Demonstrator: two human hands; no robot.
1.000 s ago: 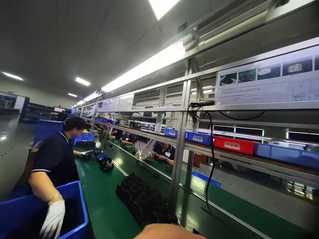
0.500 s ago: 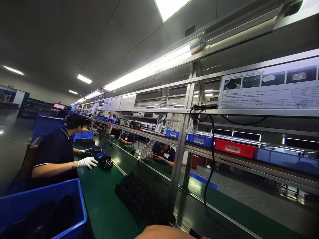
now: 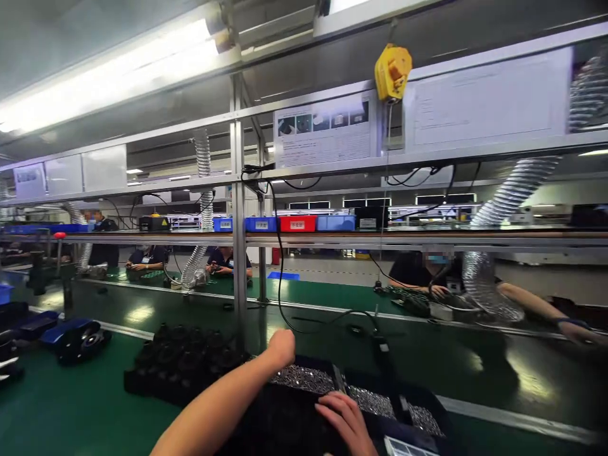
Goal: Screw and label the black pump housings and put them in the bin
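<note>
My left hand (image 3: 282, 348) reaches forward with its fingers curled closed, at the left end of a dark bin (image 3: 338, 378). What is inside that hand, if anything, is hidden. Small shiny metal pieces, apparently screws (image 3: 306, 379), fill the bin's sections. Lower down, my right hand (image 3: 346, 421) has its fingers stretched out over the edge of a dark black mass (image 3: 285, 418); its exact kind is too dark to tell. Left of my forearm sits a black tray (image 3: 137, 380) with several round black parts (image 3: 190, 351).
An upright dark tool (image 3: 382, 351) with a cable stands behind the screw bin. A metal post (image 3: 239, 272) rises from the green bench (image 3: 95, 405). Blue-and-black devices (image 3: 78, 339) lie at left. A yellow balancer (image 3: 393, 71) hangs above. Co-workers sit across the bench.
My view has swung right, from the neighbouring worker and blue crate to the screw bin. Both my hands are now visible; earlier only some bare skin showed at the bottom edge.
</note>
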